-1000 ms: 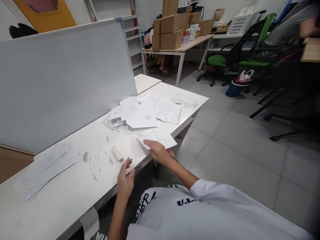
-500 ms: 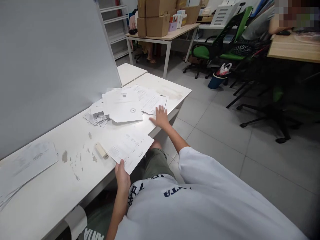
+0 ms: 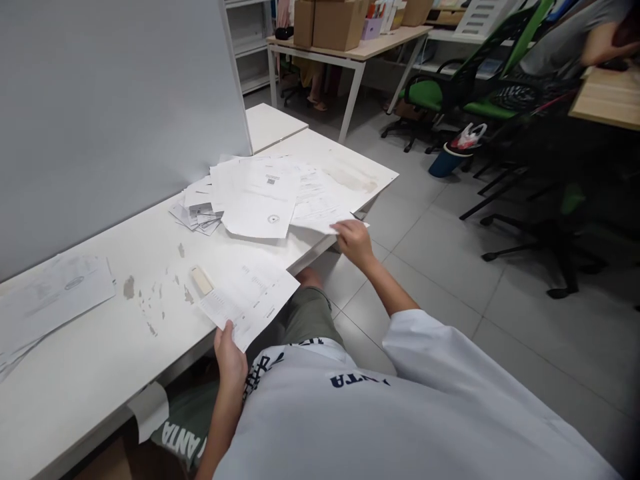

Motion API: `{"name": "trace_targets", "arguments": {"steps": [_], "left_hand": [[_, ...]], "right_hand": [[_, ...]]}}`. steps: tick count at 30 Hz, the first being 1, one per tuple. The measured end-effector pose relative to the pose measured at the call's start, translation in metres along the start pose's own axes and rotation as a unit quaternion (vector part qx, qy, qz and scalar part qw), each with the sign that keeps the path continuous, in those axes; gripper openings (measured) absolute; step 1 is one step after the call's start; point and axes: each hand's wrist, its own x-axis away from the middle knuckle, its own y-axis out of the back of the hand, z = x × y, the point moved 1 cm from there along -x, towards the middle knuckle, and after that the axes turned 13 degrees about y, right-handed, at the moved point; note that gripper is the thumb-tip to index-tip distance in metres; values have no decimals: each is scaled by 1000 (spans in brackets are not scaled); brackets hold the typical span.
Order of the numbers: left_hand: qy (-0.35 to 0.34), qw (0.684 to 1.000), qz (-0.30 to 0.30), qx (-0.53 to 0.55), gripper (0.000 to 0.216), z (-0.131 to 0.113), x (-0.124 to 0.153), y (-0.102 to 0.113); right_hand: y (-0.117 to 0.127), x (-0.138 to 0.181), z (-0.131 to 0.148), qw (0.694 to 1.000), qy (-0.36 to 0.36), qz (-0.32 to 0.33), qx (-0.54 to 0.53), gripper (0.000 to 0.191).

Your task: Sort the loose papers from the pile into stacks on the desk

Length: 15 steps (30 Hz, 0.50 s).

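Observation:
My left hand (image 3: 229, 351) pinches the near corner of a printed sheet (image 3: 250, 298) that lies on the white desk (image 3: 100, 347) and hangs over its front edge. A small cream stapler (image 3: 202, 281) sits just left of that sheet. My right hand (image 3: 354, 239) is closed on the edge of another sheet (image 3: 320, 217) drawn out from the loose pile of papers (image 3: 257, 193) at the desk's right end.
A grey partition panel (image 3: 115, 113) runs along the back of the desk. More papers (image 3: 50, 297) lie at the far left. Green office chairs (image 3: 450, 93), a blue bin (image 3: 445, 160), a table with cardboard boxes (image 3: 335, 20) and another person (image 3: 575, 40) are beyond on the tiled floor.
My left hand took hold of a sheet at the desk's front edge. My right hand went from that sheet to the pile, lay flat on it, then closed on a sheet's edge.

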Motion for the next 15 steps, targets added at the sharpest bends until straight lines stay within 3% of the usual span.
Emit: {"name": "trace_targets", "arguments": {"steps": [3,7,10,13,15], "left_hand": [[-4,999,32,3,32,3,2,-10],[-9,998,65,12,34,10,1,-10],[2,999,44,18,32,15,-1,-1],[18,999,23,30,31,18,-3,9],[16,998,38,38,32,18,-4,11]], "right_hand": [[15,-26,-3,993,-39,-107,-14,41],[27,-31,22,988,-44,-146,-8,38],[39,-4,54,974,-27,-221,49,38],[54,39,84,917,-5,-381,118,38],[55,65,100,894,10,-432,116,43]]}}
